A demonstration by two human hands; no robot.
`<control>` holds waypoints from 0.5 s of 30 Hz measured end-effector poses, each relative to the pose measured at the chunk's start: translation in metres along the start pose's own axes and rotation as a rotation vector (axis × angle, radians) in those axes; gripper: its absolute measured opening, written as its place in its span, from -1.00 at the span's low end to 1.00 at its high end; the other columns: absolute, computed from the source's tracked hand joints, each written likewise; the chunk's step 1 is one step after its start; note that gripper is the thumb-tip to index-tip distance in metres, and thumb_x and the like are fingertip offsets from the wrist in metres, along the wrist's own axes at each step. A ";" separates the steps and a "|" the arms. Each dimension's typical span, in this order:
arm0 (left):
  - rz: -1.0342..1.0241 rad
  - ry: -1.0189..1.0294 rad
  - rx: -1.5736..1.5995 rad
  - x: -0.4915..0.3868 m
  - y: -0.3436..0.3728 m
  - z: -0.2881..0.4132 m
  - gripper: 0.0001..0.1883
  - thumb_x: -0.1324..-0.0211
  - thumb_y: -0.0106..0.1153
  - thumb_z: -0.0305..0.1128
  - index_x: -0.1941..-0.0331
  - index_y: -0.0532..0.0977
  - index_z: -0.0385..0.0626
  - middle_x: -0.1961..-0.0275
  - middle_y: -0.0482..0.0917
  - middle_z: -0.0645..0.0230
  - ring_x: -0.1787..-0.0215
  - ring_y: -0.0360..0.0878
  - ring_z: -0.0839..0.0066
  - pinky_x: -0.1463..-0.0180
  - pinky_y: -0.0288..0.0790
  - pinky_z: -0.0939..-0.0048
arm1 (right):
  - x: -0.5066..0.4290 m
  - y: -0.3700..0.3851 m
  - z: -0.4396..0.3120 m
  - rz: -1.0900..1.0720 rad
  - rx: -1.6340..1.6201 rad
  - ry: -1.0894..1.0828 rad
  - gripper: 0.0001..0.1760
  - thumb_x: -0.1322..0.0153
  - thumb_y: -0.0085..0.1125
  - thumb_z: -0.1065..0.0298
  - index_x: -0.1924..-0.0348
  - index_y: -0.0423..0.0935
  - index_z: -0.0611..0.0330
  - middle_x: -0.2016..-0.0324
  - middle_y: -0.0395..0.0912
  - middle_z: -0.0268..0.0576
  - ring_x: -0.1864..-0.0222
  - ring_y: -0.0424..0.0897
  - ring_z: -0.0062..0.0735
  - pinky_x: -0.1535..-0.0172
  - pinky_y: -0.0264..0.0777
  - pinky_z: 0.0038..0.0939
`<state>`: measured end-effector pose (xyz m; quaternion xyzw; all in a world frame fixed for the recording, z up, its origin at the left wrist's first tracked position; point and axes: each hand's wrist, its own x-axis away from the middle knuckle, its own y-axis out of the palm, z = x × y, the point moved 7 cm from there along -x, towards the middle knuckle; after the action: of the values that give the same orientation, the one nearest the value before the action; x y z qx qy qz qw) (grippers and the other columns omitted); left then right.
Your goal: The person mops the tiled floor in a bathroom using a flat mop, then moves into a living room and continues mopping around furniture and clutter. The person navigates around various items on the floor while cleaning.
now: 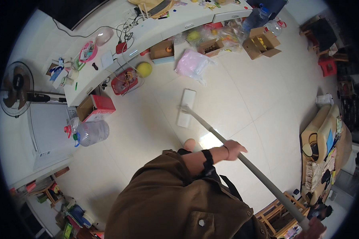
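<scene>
A flat mop stretches diagonally across the view, its pale rectangular head (188, 100) lying flat on the light tiled floor (227, 86). My left hand (234, 150) is wrapped around the middle of the grey mop handle (264, 180), with a black band on that wrist. Down at the lower right edge, my right hand (314, 229) grips the handle near its upper end, partly blurred. One foot (189, 144) shows below the mop head. My brown jacket (167, 203) fills the lower middle and hides the floor beneath.
A pink plastic bag (191, 63) lies beyond the mop head. Cardboard boxes (261, 43), a red basket (124, 81) and a yellow-green ball-shaped thing (144, 69) line the white desk (164, 37). Large water bottles (92, 133) stand left. A sofa (320, 134) stands right, a wooden frame (276, 213) lower right.
</scene>
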<state>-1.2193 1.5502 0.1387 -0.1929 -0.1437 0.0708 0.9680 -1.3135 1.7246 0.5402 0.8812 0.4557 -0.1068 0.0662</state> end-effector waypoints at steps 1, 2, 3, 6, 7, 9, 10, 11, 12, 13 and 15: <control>-0.025 -0.046 -0.004 0.002 -0.007 -0.014 -0.57 0.18 -0.04 -0.54 0.14 0.51 0.15 0.16 0.55 0.22 0.05 0.45 0.20 0.00 0.32 0.27 | 0.003 -0.004 0.016 0.091 0.058 0.046 -0.72 -0.29 -0.04 0.17 0.62 0.19 0.09 0.78 0.10 -0.34 0.65 0.19 -0.53 0.25 0.11 -0.29; -0.026 -0.087 -0.056 0.004 -0.017 -0.030 -0.58 0.17 -0.02 -0.53 0.15 0.51 0.15 0.15 0.55 0.22 0.04 0.45 0.21 -0.02 0.32 0.28 | 0.005 -0.006 0.034 0.179 0.118 0.092 -0.69 -0.27 0.00 0.14 0.62 0.18 0.08 0.78 0.09 -0.38 0.66 0.18 -0.55 0.24 0.15 -0.31; -0.022 -0.127 -0.121 0.008 -0.030 -0.050 -0.60 0.16 -0.01 -0.52 0.16 0.52 0.15 0.14 0.55 0.23 0.03 0.45 0.22 -0.03 0.31 0.28 | 0.006 -0.006 0.051 0.269 0.177 0.137 -0.67 -0.26 0.05 0.12 0.62 0.17 0.06 0.78 0.09 -0.41 0.68 0.18 -0.57 0.22 0.19 -0.34; -0.025 -0.263 -0.303 0.024 -0.069 -0.116 -0.64 0.14 0.05 -0.47 0.17 0.53 0.14 0.13 0.54 0.28 0.02 0.44 0.24 -0.04 0.30 0.28 | -0.001 0.031 0.116 0.176 0.087 0.184 -0.71 -0.19 0.11 0.20 0.64 0.20 0.08 0.77 0.19 -0.35 0.64 0.24 -0.49 0.14 0.25 -0.21; 0.051 -0.327 -0.324 0.032 -0.084 -0.135 -0.64 0.12 0.04 -0.49 0.15 0.52 0.13 0.12 0.54 0.28 0.03 0.44 0.23 -0.05 0.31 0.27 | -0.002 0.044 0.134 0.108 0.022 0.254 -0.70 -0.22 0.10 0.19 0.60 0.20 0.11 0.75 0.13 -0.36 0.59 0.23 -0.49 0.03 0.23 -0.14; 0.249 -0.375 -0.397 0.046 -0.111 -0.156 -0.64 0.11 0.04 -0.51 0.15 0.51 0.13 0.12 0.53 0.28 0.05 0.43 0.23 -0.05 0.32 0.27 | -0.002 0.060 0.166 0.111 -0.068 0.372 -0.74 -0.10 0.23 0.30 0.65 0.29 0.14 0.74 0.28 -0.29 0.53 0.35 -0.36 0.02 0.24 -0.14; 0.232 -0.412 -0.413 0.046 -0.112 -0.164 -0.63 0.11 0.04 -0.51 0.14 0.51 0.14 0.12 0.54 0.29 0.05 0.43 0.24 -0.05 0.32 0.28 | -0.005 0.065 0.169 0.055 -0.116 0.352 -0.73 -0.10 0.24 0.32 0.67 0.28 0.14 0.73 0.29 -0.28 0.51 0.36 -0.33 0.00 0.22 -0.11; 0.195 -0.469 -0.435 0.046 -0.111 -0.170 -0.63 0.11 0.05 -0.51 0.14 0.51 0.14 0.12 0.54 0.29 0.05 0.43 0.25 -0.05 0.33 0.28 | -0.005 0.069 0.173 -0.009 -0.144 0.370 -0.71 -0.09 0.26 0.34 0.69 0.27 0.13 0.72 0.31 -0.27 0.49 0.38 -0.30 -0.01 0.21 -0.09; 0.163 -0.516 -0.457 0.045 -0.106 -0.173 -0.62 0.11 0.05 -0.51 0.13 0.50 0.15 0.13 0.54 0.30 0.06 0.43 0.26 -0.06 0.34 0.28 | -0.005 0.061 0.175 0.023 -0.122 0.386 -0.68 -0.10 0.26 0.33 0.72 0.25 0.14 0.71 0.33 -0.26 0.49 0.38 -0.29 0.00 0.21 -0.08; 0.094 -0.533 -0.486 0.039 -0.097 -0.173 -0.61 0.11 0.06 -0.51 0.13 0.50 0.16 0.13 0.54 0.31 0.06 0.44 0.27 -0.06 0.34 0.28 | -0.004 0.055 0.173 0.006 -0.124 0.387 -0.68 -0.09 0.26 0.33 0.72 0.25 0.14 0.71 0.33 -0.26 0.50 0.38 -0.30 0.01 0.21 -0.08; -0.021 -0.554 -0.538 0.026 -0.074 -0.167 -0.60 0.12 0.07 -0.52 0.13 0.51 0.19 0.14 0.55 0.32 0.06 0.44 0.28 -0.06 0.34 0.29 | 0.001 0.035 0.173 0.013 -0.098 0.412 -0.68 -0.09 0.26 0.34 0.72 0.24 0.14 0.71 0.32 -0.27 0.52 0.38 -0.30 0.02 0.22 -0.08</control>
<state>-1.1378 1.4284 0.0263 -0.4120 -0.4154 0.0701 0.8080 -1.3066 1.6687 0.3733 0.8830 0.4587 0.0982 0.0150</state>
